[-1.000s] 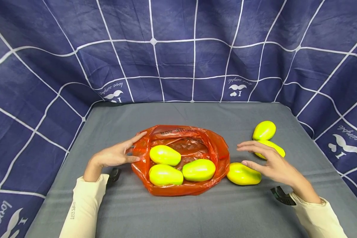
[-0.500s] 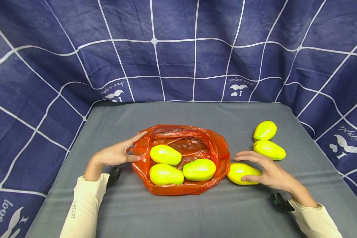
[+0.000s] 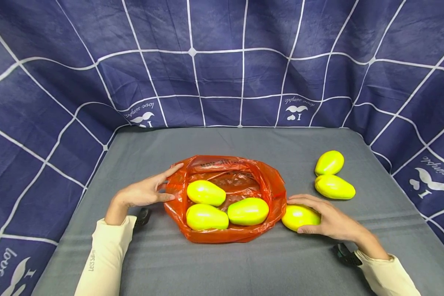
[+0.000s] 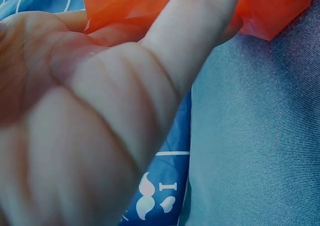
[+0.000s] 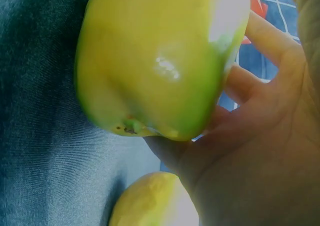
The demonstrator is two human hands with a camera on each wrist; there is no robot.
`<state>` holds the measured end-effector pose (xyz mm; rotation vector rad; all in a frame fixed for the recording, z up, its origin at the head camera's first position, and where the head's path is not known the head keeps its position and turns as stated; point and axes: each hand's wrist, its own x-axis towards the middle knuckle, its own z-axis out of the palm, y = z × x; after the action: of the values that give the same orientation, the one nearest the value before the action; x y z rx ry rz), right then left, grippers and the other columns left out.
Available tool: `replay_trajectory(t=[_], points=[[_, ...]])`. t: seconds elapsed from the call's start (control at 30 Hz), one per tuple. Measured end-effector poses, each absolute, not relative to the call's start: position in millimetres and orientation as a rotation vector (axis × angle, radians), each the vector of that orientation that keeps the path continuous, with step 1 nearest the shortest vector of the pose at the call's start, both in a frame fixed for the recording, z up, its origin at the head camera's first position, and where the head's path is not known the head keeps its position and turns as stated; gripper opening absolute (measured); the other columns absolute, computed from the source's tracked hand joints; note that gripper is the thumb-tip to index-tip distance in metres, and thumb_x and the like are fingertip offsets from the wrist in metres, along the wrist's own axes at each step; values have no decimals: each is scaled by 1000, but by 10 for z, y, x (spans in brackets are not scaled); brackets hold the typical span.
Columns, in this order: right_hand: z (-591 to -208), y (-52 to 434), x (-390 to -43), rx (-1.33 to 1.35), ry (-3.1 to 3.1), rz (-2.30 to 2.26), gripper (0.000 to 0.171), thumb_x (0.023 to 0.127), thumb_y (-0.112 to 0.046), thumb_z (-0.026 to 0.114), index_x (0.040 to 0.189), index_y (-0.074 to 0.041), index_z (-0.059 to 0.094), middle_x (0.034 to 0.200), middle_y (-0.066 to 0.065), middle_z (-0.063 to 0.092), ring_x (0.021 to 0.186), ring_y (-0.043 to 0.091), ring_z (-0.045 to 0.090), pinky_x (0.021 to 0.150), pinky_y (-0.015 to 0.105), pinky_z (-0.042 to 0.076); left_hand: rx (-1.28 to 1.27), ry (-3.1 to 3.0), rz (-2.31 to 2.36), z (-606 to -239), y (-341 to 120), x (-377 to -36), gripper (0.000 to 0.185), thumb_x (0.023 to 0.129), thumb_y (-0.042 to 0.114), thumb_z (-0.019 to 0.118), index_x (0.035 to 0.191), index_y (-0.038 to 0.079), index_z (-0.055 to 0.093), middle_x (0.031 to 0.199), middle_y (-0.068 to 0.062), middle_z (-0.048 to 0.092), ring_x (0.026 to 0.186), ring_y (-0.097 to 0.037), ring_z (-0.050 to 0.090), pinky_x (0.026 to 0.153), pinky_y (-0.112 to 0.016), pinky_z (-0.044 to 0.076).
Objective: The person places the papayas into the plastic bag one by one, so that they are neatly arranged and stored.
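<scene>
In the head view, an open red plastic bag (image 3: 277, 193) lies on the grey surface with three yellow-green mangoes inside, one of them a mango (image 3: 248, 211) at the right. My left hand (image 3: 142, 192) rests against the bag's left side, thumb and forefinger extended and spread along it. At the bag's right edge my right hand (image 3: 331, 218) holds another mango (image 3: 297, 217), thumb on the near side and fingers over the far side. The right wrist view shows this mango (image 5: 155, 61) up close, its stem end toward the camera and the palm beside it.
Two more mangoes, a rear one (image 3: 329, 163) and a front one (image 3: 334, 187), lie close together at the right. A blue curtain (image 3: 222, 74) with white grid lines surrounds the grey cloth-covered table (image 3: 222, 267) at the back and sides.
My right hand has come down and in toward the bag, closing its fingers and thumb round the mango there. The left hand and the bag have stayed in place.
</scene>
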<state>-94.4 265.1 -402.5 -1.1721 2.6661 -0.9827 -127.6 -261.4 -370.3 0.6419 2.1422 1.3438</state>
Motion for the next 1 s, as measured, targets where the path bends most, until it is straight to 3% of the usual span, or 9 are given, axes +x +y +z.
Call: replay_trajectory(t=[0.23,0.57,1.0], points=[[-4022,2660,-920,-1177,2660,-974,68,80,-31,85,141,-22,56,136,-6,60,126,3,51,104,5,29,625,2073,1385,-3693,-2594,-1276,97,93,7,69,163,21,2,167,-14,4,147,-36,23,101,-14,44],[-4000,2663,-901,-1177,2651,-976,66,82,-31,84,141,-23,56,133,-6,61,121,6,55,103,6,32,655,2131,1357,-3686,-2603,-1254,96,93,9,69,163,15,4,166,-19,3,149,-40,16,102,-11,38],[-3867,2708,-934,-1226,2677,-973,65,81,-26,85,139,-15,58,132,-4,61,122,4,53,104,6,30,655,2094,1379,-3709,-2612,-1267,96,94,8,68,162,15,2,166,-19,3,146,-41,22,100,-14,43]])
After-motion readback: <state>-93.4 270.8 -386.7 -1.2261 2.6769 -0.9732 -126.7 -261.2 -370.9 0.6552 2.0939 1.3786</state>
